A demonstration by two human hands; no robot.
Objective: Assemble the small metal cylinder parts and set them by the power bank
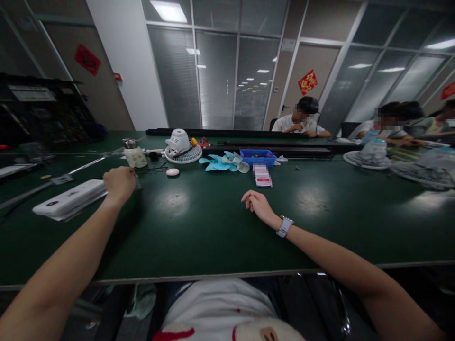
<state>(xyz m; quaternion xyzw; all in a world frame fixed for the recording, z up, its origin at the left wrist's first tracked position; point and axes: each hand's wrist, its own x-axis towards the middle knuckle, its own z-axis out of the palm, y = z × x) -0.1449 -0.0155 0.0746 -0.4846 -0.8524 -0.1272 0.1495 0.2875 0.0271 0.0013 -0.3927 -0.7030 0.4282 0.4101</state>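
My left hand (120, 183) is closed above the green table, at the right end of a long white device (71, 196). A small greyish thing shows at its fingertips, too blurred to name. Just beyond it stands a cream patterned bottle (135, 157) with a metal lid. My right hand (259, 206), with a watch (285, 226) on its wrist, rests on the table. Its fingers are loosely bent, slightly apart, and hold nothing. A stack of pink and white cards (262, 175) lies a little beyond that hand.
A white fan head (178, 141), blue fan blades (222, 162), a blue bin (258, 157) and a pink oval object (172, 172) lie across the table. Long black bars run behind them. Fan parts (368, 158) sit far right. Several people sit at the far side.
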